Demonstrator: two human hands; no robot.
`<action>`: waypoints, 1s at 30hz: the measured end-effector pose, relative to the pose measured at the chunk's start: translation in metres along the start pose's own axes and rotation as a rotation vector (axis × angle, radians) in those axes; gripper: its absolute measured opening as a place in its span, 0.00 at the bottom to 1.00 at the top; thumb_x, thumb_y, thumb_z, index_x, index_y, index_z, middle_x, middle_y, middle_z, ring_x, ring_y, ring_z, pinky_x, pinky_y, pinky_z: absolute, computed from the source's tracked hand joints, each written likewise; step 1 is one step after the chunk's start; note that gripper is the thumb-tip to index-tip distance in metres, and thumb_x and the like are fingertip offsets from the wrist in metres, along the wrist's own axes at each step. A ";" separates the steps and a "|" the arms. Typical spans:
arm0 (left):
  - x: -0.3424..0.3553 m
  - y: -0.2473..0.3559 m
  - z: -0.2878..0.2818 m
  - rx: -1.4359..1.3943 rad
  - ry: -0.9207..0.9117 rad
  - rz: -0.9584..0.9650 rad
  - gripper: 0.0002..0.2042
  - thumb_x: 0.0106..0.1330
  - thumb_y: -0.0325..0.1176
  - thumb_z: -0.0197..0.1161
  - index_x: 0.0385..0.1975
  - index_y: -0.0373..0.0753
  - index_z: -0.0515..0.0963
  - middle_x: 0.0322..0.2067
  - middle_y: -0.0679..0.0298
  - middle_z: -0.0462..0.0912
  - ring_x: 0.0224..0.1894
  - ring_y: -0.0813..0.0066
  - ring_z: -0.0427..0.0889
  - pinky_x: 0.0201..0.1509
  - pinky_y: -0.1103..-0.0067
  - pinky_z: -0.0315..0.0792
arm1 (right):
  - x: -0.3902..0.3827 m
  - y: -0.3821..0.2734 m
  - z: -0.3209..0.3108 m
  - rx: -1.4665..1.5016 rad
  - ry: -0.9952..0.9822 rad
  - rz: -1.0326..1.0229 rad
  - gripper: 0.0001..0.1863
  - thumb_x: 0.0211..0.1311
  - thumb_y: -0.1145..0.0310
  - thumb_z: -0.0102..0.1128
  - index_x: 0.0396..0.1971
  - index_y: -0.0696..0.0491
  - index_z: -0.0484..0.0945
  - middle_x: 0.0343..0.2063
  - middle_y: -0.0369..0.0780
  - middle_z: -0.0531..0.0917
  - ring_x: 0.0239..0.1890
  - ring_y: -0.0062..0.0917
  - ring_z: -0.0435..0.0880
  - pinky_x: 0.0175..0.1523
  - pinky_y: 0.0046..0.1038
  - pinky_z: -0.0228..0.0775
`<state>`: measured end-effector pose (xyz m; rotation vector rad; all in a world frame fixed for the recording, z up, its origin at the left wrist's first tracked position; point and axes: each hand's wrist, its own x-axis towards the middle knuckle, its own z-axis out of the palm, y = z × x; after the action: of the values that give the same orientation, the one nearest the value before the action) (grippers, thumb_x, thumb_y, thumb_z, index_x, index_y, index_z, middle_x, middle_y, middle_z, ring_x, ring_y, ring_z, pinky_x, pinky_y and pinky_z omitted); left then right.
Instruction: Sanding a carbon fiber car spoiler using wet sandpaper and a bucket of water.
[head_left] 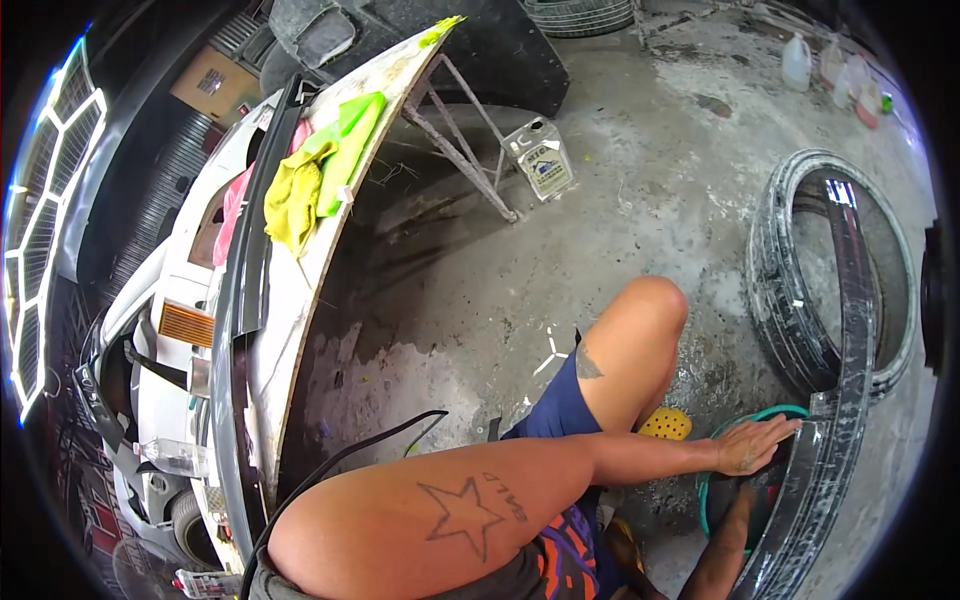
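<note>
Near arm: the left forearm crosses the view from the lower left, over a bent knee and blue shorts.
Left hand: the left hand lies palm down with its fingers straight and close together, tips at the near edge of the dark strip; whether they press on it I cannot tell.
Right hand: the right hand is lowered over the bucket, below the left; its fingers are hidden, so I cannot tell if they grip anything.
Bucket: the bucket has a teal rim, stands on the floor and sits partly under the strip; a bit of red shows inside.
Dark strip: the long, glossy dark strip, streaked with wet, runs from the lower edge beside both hands and up across the tyre.
Footwear: a yellow clog with holes, near the bucket.
Tyre: a dusty tyre lying flat on the floor beyond the hands.
Worktop: a pale worktop on metal legs at left, bearing yellow and green cloths.
Tin: a metal tin beside the worktop's legs.
Far right: plastic jugs on the floor.
</note>
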<state>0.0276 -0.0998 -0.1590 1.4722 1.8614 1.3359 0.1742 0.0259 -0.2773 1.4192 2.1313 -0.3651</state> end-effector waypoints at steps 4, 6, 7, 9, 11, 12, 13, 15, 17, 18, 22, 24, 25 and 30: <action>0.001 0.004 -0.003 -0.012 -0.034 -0.024 0.33 0.74 0.30 0.52 0.79 0.41 0.52 0.69 0.38 0.67 0.69 0.36 0.70 0.69 0.53 0.69 | 0.002 0.002 0.001 -0.004 -0.005 -0.001 0.33 0.67 0.51 0.50 0.65 0.57 0.77 0.64 0.53 0.78 0.69 0.46 0.74 0.74 0.42 0.62; 0.002 0.007 -0.005 -0.020 0.021 0.020 0.33 0.73 0.29 0.52 0.79 0.40 0.52 0.66 0.40 0.69 0.64 0.36 0.74 0.64 0.54 0.72 | 0.002 0.002 0.001 0.010 -0.001 -0.001 0.33 0.67 0.51 0.50 0.65 0.57 0.77 0.64 0.53 0.78 0.69 0.46 0.74 0.74 0.43 0.62; 0.002 0.009 -0.007 -0.041 0.011 0.014 0.33 0.73 0.29 0.53 0.78 0.40 0.53 0.63 0.41 0.70 0.61 0.36 0.75 0.61 0.54 0.74 | 0.001 0.003 0.000 0.012 -0.002 -0.005 0.33 0.67 0.51 0.50 0.65 0.57 0.77 0.64 0.53 0.78 0.69 0.46 0.74 0.73 0.43 0.62; 0.003 0.014 -0.010 -0.046 0.005 -0.001 0.33 0.71 0.28 0.54 0.77 0.38 0.56 0.55 0.44 0.72 0.53 0.38 0.78 0.54 0.54 0.76 | 0.000 0.001 -0.001 0.028 0.010 -0.015 0.33 0.67 0.51 0.51 0.65 0.57 0.77 0.63 0.53 0.79 0.69 0.46 0.75 0.73 0.43 0.63; 0.004 0.020 -0.014 0.002 0.053 -0.025 0.32 0.70 0.29 0.54 0.76 0.40 0.59 0.61 0.44 0.72 0.58 0.39 0.77 0.59 0.55 0.76 | -0.001 0.000 -0.001 0.044 0.013 -0.037 0.33 0.66 0.51 0.51 0.65 0.57 0.77 0.63 0.53 0.79 0.68 0.46 0.75 0.73 0.43 0.63; 0.005 0.022 -0.017 -0.005 -0.008 -0.100 0.31 0.70 0.30 0.53 0.75 0.41 0.60 0.62 0.45 0.71 0.60 0.40 0.77 0.60 0.55 0.75 | -0.002 -0.002 -0.001 0.057 0.015 -0.053 0.33 0.66 0.51 0.52 0.65 0.57 0.77 0.63 0.53 0.79 0.68 0.47 0.75 0.73 0.43 0.63; 0.005 0.023 -0.020 -0.046 0.019 -0.038 0.29 0.71 0.33 0.52 0.74 0.42 0.61 0.67 0.45 0.70 0.63 0.40 0.75 0.63 0.56 0.74 | -0.002 0.000 -0.001 0.062 0.015 -0.068 0.33 0.66 0.51 0.52 0.65 0.57 0.77 0.62 0.54 0.79 0.68 0.47 0.75 0.72 0.43 0.63; 0.006 0.023 -0.024 0.014 -0.156 -0.293 0.28 0.72 0.36 0.52 0.73 0.43 0.63 0.68 0.47 0.70 0.64 0.39 0.75 0.63 0.55 0.74 | 0.001 -0.002 -0.002 0.070 0.010 -0.096 0.33 0.66 0.51 0.52 0.65 0.57 0.77 0.62 0.54 0.80 0.67 0.47 0.76 0.72 0.43 0.64; 0.008 0.021 -0.025 0.014 -0.052 -0.178 0.27 0.73 0.36 0.53 0.73 0.43 0.64 0.64 0.48 0.75 0.56 0.38 0.80 0.58 0.53 0.76 | 0.002 0.007 -0.005 0.082 -0.006 -0.047 0.33 0.66 0.51 0.53 0.65 0.57 0.77 0.62 0.54 0.80 0.67 0.47 0.76 0.72 0.44 0.64; 0.009 0.021 -0.024 -0.003 0.005 -0.063 0.27 0.72 0.34 0.54 0.71 0.40 0.64 0.61 0.46 0.75 0.53 0.37 0.80 0.53 0.51 0.77 | 0.003 0.012 -0.009 0.088 -0.019 -0.027 0.33 0.66 0.51 0.53 0.65 0.57 0.77 0.61 0.54 0.80 0.67 0.47 0.76 0.72 0.44 0.65; 0.010 0.022 -0.022 -0.011 0.045 -0.003 0.27 0.71 0.30 0.56 0.71 0.40 0.63 0.58 0.45 0.75 0.53 0.36 0.80 0.52 0.54 0.78 | 0.002 0.019 -0.026 0.123 -0.041 -0.010 0.33 0.65 0.51 0.54 0.64 0.57 0.77 0.61 0.54 0.81 0.66 0.48 0.77 0.71 0.44 0.65; 0.010 0.022 -0.021 0.006 0.073 0.021 0.28 0.70 0.29 0.56 0.71 0.39 0.63 0.57 0.44 0.75 0.52 0.35 0.79 0.51 0.54 0.78 | -0.001 0.018 -0.032 0.127 -0.048 -0.009 0.33 0.65 0.51 0.54 0.64 0.57 0.77 0.60 0.54 0.81 0.66 0.48 0.77 0.71 0.44 0.66; 0.010 0.022 -0.021 0.008 0.093 0.042 0.27 0.71 0.29 0.56 0.71 0.39 0.63 0.56 0.43 0.75 0.52 0.34 0.79 0.52 0.53 0.78 | -0.003 0.017 -0.034 0.127 -0.052 -0.006 0.33 0.65 0.51 0.54 0.64 0.57 0.77 0.60 0.54 0.81 0.65 0.48 0.78 0.70 0.44 0.66; 0.010 0.020 -0.020 0.021 0.081 0.016 0.27 0.71 0.28 0.56 0.71 0.39 0.63 0.54 0.42 0.76 0.52 0.34 0.79 0.51 0.53 0.78 | -0.012 0.010 -0.041 0.123 -0.093 -0.043 0.33 0.65 0.51 0.55 0.64 0.57 0.77 0.59 0.54 0.82 0.65 0.49 0.79 0.70 0.45 0.67</action>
<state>0.0183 -0.0996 -0.1305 1.4667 1.9229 1.4068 0.1753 0.0414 -0.2362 1.3972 2.0977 -0.5767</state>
